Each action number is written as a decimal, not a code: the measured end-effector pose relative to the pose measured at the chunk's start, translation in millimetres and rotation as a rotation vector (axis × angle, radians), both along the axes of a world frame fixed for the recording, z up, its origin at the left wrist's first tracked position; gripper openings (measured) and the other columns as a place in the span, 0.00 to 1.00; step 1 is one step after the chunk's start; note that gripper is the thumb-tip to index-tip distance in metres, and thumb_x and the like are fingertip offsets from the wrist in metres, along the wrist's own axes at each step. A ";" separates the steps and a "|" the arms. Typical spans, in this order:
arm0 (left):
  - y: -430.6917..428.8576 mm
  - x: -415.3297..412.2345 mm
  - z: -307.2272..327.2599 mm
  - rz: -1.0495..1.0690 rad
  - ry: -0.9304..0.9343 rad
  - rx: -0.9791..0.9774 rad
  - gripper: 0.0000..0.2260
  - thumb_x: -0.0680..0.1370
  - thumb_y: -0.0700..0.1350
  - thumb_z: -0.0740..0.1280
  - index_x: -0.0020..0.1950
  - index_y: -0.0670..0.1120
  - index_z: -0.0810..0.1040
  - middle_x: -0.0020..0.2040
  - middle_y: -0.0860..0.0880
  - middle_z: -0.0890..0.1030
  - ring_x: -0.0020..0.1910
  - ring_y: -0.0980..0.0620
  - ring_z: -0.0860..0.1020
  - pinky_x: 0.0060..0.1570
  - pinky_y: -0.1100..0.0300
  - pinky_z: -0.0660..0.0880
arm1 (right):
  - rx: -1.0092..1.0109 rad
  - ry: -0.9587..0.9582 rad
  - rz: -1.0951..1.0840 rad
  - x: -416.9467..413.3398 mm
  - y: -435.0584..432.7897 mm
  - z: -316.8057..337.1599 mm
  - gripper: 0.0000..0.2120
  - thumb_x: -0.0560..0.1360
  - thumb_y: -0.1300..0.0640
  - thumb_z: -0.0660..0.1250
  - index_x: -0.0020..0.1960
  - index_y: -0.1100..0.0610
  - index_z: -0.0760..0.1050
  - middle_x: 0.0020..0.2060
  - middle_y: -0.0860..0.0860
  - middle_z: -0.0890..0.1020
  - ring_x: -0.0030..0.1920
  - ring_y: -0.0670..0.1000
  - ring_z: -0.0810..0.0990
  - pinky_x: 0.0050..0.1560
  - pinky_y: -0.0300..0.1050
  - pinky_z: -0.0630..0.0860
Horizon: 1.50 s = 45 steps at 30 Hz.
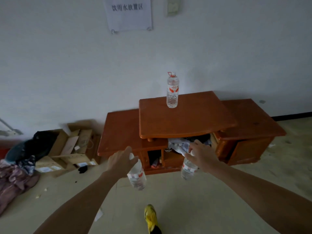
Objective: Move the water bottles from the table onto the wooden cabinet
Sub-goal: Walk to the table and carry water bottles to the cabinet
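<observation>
A reddish wooden cabinet (185,119) stands against the white wall, with a raised middle top. One clear water bottle (172,92) with a red cap loop stands upright on that top, near its back edge. My left hand (120,162) grips a second clear bottle (137,176) by its neck, and the bottle hangs down in front of the cabinet's left side. My right hand (201,157) holds a third bottle (188,169) by its top, hanging before the cabinet's open middle shelf. The table is out of view.
Open cardboard boxes (70,149) and a heap of clothes (18,171) lie on the floor left of the cabinet. Crumpled items fill the cabinet's open shelf (182,144). A paper sign (129,13) hangs on the wall. My yellow shoe (151,218) shows below.
</observation>
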<state>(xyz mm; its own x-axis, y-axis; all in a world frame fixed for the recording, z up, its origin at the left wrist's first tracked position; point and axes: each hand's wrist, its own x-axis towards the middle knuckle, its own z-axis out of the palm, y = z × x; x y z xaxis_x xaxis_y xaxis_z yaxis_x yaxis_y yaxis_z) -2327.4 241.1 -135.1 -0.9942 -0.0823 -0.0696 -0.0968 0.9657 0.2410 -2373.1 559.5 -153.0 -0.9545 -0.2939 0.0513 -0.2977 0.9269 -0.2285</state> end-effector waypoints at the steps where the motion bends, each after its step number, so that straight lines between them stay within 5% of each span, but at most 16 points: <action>1: -9.5 -29.2 -4.8 -0.007 -0.008 -0.016 0.13 0.77 0.60 0.62 0.46 0.51 0.68 0.39 0.53 0.77 0.39 0.51 0.76 0.39 0.57 0.72 | -0.011 -0.015 0.003 -30.4 -10.7 -7.1 0.13 0.76 0.44 0.66 0.46 0.54 0.74 0.43 0.47 0.70 0.31 0.46 0.69 0.29 0.37 0.60; 15: -90.0 -348.1 14.0 0.029 0.038 -0.022 0.12 0.79 0.56 0.61 0.51 0.48 0.68 0.39 0.52 0.78 0.38 0.51 0.76 0.39 0.58 0.70 | -0.004 -0.019 -0.003 -326.3 -109.3 -0.8 0.11 0.77 0.44 0.63 0.48 0.52 0.73 0.45 0.46 0.72 0.33 0.45 0.75 0.34 0.38 0.76; 24: -84.8 -510.8 -15.6 0.167 0.000 0.072 0.13 0.77 0.58 0.62 0.49 0.49 0.71 0.41 0.50 0.80 0.40 0.50 0.80 0.46 0.51 0.78 | -0.015 -0.056 0.075 -521.3 -150.1 -20.4 0.12 0.77 0.46 0.64 0.51 0.55 0.74 0.49 0.49 0.75 0.44 0.48 0.77 0.43 0.39 0.76; 28: -80.8 -576.9 -32.6 0.176 -0.049 0.068 0.13 0.79 0.56 0.61 0.54 0.48 0.71 0.46 0.49 0.81 0.43 0.49 0.80 0.47 0.52 0.78 | 0.003 -0.075 0.082 -597.8 -165.7 -30.6 0.11 0.78 0.48 0.63 0.53 0.56 0.73 0.52 0.50 0.73 0.40 0.48 0.75 0.38 0.39 0.71; 35: -76.2 -662.3 -75.2 0.172 -0.092 0.067 0.12 0.80 0.54 0.59 0.57 0.47 0.69 0.49 0.46 0.81 0.47 0.45 0.80 0.43 0.55 0.71 | 0.087 -0.094 0.015 -687.6 -188.9 -58.8 0.13 0.79 0.51 0.61 0.57 0.59 0.72 0.53 0.55 0.72 0.44 0.56 0.80 0.37 0.43 0.69; 39: -72.8 -699.8 -103.1 0.135 -0.145 0.073 0.13 0.79 0.55 0.60 0.56 0.47 0.69 0.49 0.45 0.82 0.47 0.44 0.80 0.45 0.53 0.76 | 0.102 -0.134 -0.048 -707.7 -191.4 -86.3 0.12 0.79 0.51 0.61 0.57 0.59 0.71 0.52 0.55 0.73 0.43 0.55 0.80 0.39 0.45 0.78; 45: -61.5 -734.0 -121.8 0.088 -0.115 0.127 0.13 0.79 0.54 0.60 0.56 0.47 0.69 0.51 0.45 0.80 0.48 0.44 0.80 0.46 0.52 0.75 | 0.032 -0.099 -0.086 -726.8 -196.6 -111.1 0.11 0.79 0.53 0.61 0.57 0.58 0.71 0.52 0.54 0.72 0.45 0.53 0.78 0.43 0.45 0.79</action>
